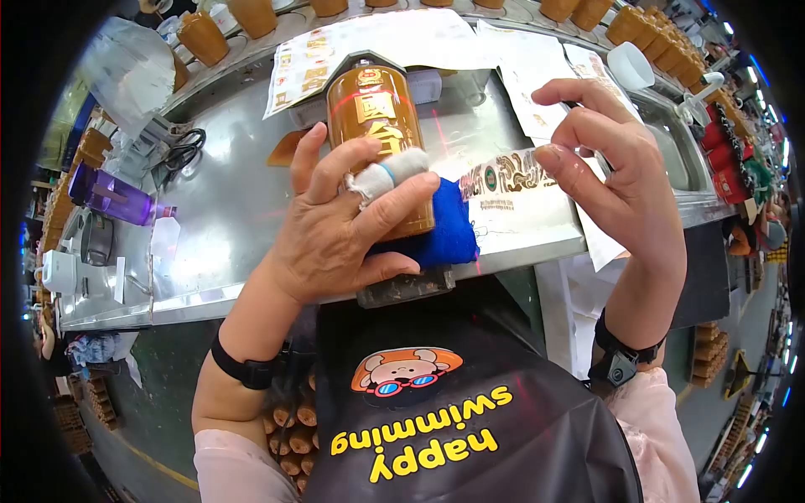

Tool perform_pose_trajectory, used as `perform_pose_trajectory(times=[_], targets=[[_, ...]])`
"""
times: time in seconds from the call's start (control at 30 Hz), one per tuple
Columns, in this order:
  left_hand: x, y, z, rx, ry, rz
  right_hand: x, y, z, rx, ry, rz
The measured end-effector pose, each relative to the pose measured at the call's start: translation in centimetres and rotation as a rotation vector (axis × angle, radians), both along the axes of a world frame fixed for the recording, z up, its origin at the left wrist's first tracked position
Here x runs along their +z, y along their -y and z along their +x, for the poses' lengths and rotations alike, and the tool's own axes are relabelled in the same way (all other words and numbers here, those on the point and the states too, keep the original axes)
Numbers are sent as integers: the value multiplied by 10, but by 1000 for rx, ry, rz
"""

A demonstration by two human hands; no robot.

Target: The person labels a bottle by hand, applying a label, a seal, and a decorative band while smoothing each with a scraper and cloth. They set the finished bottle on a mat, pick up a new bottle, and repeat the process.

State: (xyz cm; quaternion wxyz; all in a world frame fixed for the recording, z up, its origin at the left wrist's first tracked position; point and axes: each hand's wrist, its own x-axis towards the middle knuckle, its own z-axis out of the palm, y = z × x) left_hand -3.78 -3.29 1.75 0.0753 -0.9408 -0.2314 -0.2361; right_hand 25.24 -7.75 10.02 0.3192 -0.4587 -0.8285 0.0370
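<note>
A brown glazed bottle [369,101] with gold Chinese characters lies tilted in front of me, resting in a dark angular holder. My left hand [344,205] grips its near part, fingers spread over the surface. One finger wears a white wrap with a blue band. Under the bottle's near end is a blue cloth [453,230]. To the right, a clear decal strip [503,173] with dark dragon-like patterns and a green emblem stretches from beside the bottle to my right hand [608,155]. Its right end meets my thumb; the index finger is raised and curled.
Printed sheets [402,38] cover the back of the metal bench [222,218]. At left are black scissors [184,149] and a purple container [109,194]. A white bowl [631,65] stands near a sink [671,151] at right. Several brown bottles [251,15] line the far edge.
</note>
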Motion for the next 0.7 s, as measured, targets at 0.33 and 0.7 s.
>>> perform_pose_trajectory(times=[0.33,0.7], targets=[[-11,-2,5,78,244,-76,2,-7,7,11,16,30],[12,-38,11,-78,98,-135,5,-4,7,-12,15,-5]])
